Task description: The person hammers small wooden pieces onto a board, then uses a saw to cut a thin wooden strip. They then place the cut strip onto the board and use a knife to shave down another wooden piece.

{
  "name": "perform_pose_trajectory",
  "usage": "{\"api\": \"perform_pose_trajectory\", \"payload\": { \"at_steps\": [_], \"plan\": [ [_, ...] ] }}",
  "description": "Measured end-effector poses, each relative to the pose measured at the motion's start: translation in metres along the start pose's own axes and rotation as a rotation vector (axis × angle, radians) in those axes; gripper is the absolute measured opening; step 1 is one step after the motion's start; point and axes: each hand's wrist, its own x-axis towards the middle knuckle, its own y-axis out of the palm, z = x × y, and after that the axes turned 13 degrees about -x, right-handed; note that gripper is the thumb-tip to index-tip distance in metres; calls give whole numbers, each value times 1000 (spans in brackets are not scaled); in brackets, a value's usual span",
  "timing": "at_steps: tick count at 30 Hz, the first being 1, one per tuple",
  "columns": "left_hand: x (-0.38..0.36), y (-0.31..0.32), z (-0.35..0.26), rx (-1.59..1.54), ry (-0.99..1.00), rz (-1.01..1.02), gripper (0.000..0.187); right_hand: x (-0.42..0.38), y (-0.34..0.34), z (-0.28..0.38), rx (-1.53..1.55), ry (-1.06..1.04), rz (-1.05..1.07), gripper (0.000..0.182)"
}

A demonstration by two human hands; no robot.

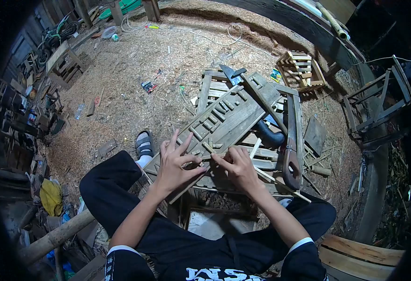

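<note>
A wooden board (231, 122) with small raised wooden letters (213, 116) fixed on it lies tilted across a slatted wooden crate in front of me. My left hand (175, 161) rests over its near-left part, thumb and index finger brought together near small wood pieces, the other fingers stretched out. What the left fingertips pinch, if anything, is too small to make out. Beside it, my right hand (239, 167) is curled, its fingertips at the lower end of a short wooden strip (208, 147). Thin wooden sticks (273, 180) lie beneath and past the right hand.
A hammer (264, 104) lies across the board's far right. A handsaw (291, 161) leans on the crate (298, 119), near a black curved object (269, 136). Wood shavings (121, 84) cover the ground. A small crate (301, 70) and wooden frame (379, 100) stand right.
</note>
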Motion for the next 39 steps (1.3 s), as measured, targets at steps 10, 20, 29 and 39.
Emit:
{"api": "perform_pose_trajectory", "payload": {
  "at_steps": [10,20,29,39],
  "plan": [
    [1,0,0,-7,-12,4,36,-15,5,11,-17,63,18,65],
    [2,-1,-7,51,-25,22,72,-18,9,10,91,121,-1,68],
    [8,-5,-11,74,-104,48,104,-19,-4,17,118,145,25,62],
    [7,-8,-6,67,-46,62,99,-22,-15,26,164,266,5,46]
  ]
}}
